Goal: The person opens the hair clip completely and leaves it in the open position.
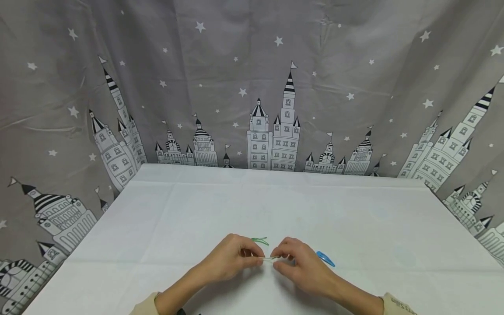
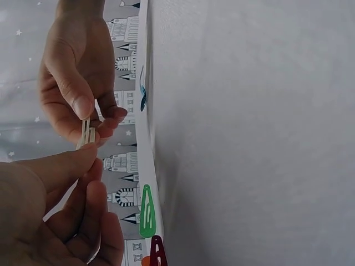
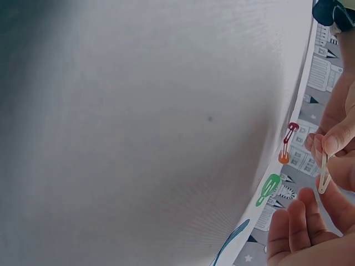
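Observation:
A cream snap hair clip (image 1: 269, 258) spans the small gap between the hands, above the white table. My left hand (image 1: 236, 258) pinches one end between thumb and forefinger. At the other end my right hand (image 1: 301, 264) holds the clip by its fingertips, its other fingers loosely bent. In the right wrist view the clip (image 3: 325, 176) shows its narrow slotted shape, partly covered by the fingers. A green hair clip (image 1: 260, 240) lies just beyond the left hand, and a blue hair clip (image 1: 325, 258) rests beside the right hand.
Near the green clip, the right wrist view shows a dark red hair clip (image 3: 287, 138) and an orange one (image 3: 283, 158), hidden from the head view behind the left hand. A white cloth covers the table (image 1: 275, 205). Behind it hangs a grey curtain (image 1: 220, 57) printed with castles.

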A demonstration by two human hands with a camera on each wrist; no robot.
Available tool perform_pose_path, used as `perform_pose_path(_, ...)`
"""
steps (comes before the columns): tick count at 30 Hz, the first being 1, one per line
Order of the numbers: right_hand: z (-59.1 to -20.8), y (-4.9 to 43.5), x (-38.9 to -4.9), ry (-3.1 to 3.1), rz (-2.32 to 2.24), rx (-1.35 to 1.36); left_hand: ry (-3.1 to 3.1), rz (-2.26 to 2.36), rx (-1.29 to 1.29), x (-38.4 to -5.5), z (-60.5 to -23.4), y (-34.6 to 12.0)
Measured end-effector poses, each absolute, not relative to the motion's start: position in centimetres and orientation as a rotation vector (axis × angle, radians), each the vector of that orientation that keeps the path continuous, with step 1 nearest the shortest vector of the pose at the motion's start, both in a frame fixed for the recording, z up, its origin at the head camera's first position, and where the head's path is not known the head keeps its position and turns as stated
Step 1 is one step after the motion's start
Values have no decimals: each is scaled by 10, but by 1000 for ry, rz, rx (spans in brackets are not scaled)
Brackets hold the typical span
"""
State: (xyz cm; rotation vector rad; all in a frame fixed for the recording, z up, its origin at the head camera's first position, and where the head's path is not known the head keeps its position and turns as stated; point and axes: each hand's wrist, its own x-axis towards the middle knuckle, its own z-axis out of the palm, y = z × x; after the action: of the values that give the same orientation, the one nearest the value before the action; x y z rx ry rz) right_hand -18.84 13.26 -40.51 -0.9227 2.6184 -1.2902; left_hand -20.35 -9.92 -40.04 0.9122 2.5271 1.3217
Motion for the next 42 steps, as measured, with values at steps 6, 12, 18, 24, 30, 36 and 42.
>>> perform_pose_path(6,-406,131,-189,2634,-1339,-882,2551,1322,887,-204,-401,-101)
perform_pose_path(12,-406,128,-190,2662,-1348,-849,2574,1320,858,-206,-403,-102)
perform_pose_path(18,-406,122,-193,2711,-1301,-828,2630,1296,807,-208,-403,-105)
perform_pose_path(24,-404,117,-201,2755,-1272,-791,2666,1259,773,-211,-403,-106)
perform_pose_path(30,-406,115,-211,2758,-1256,-782,2686,1241,756,-217,-404,-104)
perform_pose_path(36,-409,114,-220,2745,-1228,-824,2684,1210,747,-224,-406,-102)
perform_pose_path(42,-410,116,-226,2766,-1170,-814,2706,1198,768,-229,-407,-100)
